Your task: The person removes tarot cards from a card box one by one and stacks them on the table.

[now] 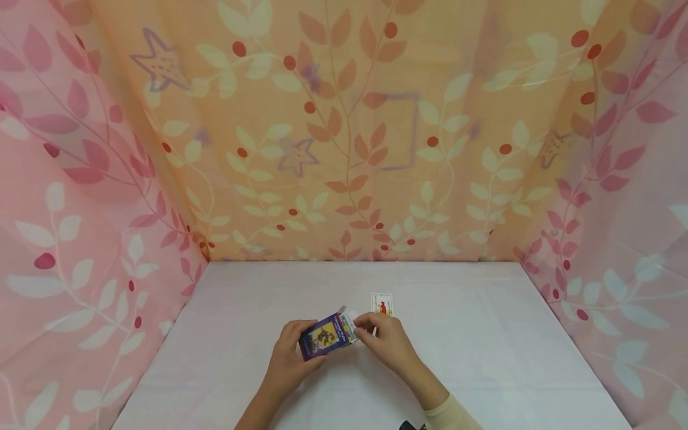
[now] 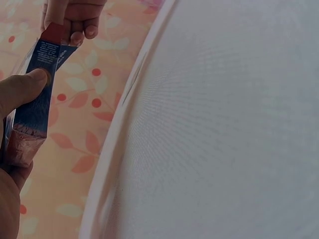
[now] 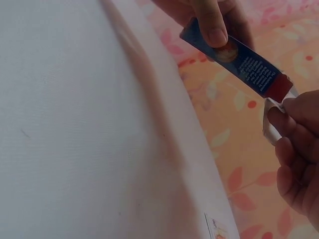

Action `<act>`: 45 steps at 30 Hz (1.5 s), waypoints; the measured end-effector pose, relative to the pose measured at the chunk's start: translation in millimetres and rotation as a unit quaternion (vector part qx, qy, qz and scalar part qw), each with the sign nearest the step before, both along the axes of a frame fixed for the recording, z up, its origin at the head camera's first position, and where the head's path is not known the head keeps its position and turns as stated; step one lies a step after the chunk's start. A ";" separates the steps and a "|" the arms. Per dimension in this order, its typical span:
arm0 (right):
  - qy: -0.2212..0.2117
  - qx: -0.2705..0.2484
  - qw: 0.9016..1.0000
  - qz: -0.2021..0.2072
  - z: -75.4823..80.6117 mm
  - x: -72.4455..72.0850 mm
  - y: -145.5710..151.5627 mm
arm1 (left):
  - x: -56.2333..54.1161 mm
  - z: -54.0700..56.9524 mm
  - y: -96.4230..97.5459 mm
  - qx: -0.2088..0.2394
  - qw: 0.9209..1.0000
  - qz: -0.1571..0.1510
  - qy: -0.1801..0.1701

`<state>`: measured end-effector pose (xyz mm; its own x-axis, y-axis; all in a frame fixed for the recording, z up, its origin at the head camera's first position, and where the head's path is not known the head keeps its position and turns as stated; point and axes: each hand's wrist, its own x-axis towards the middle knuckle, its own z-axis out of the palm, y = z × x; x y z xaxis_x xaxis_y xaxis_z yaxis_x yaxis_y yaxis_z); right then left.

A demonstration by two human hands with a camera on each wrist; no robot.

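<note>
A dark blue card box [image 1: 323,338] with a picture on its front is tilted above the white table. My left hand [image 1: 290,358] grips its lower left end, the thumb pressing on its narrow side [image 2: 42,94]. Out of the open upper right end sticks a colourful card [image 1: 347,323]. At that end my right hand [image 1: 389,343] pinches something white between thumb and forefinger, the other fingers loosely bent; I cannot tell whether it is a card or a flap. Behind the right hand lies a single picture card [image 1: 382,303], its near part covered by the hand.
The white-covered table [image 1: 242,298] ends at a patterned orange cloth [image 1: 344,197] behind. Pink leaf-print cloths [image 1: 107,239] stand along both sides. A small black object [image 1: 408,426] shows at the bottom edge beside the right sleeve [image 1: 451,413].
</note>
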<state>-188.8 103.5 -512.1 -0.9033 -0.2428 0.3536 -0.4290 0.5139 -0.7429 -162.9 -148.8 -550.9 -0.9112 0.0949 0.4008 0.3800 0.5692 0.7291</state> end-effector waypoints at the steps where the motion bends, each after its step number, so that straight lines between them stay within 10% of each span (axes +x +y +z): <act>1: -0.005 -0.002 1.000 0.000 0.2 0.2 0.2 | -0.1 -0.1 0.0 0.002 1.000 0.000 -0.001; 45: 0.020 -0.052 0.998 -0.037 22.4 -6.2 24.8 | 0.8 4.6 0.2 0.005 1.000 0.015 -0.015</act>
<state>-195.0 128.3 -489.8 -0.9016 -0.1364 0.4105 -0.4241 0.4655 -0.7768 -162.1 -148.5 -546.4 -0.9255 0.0633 0.3734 0.3400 0.5730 0.7457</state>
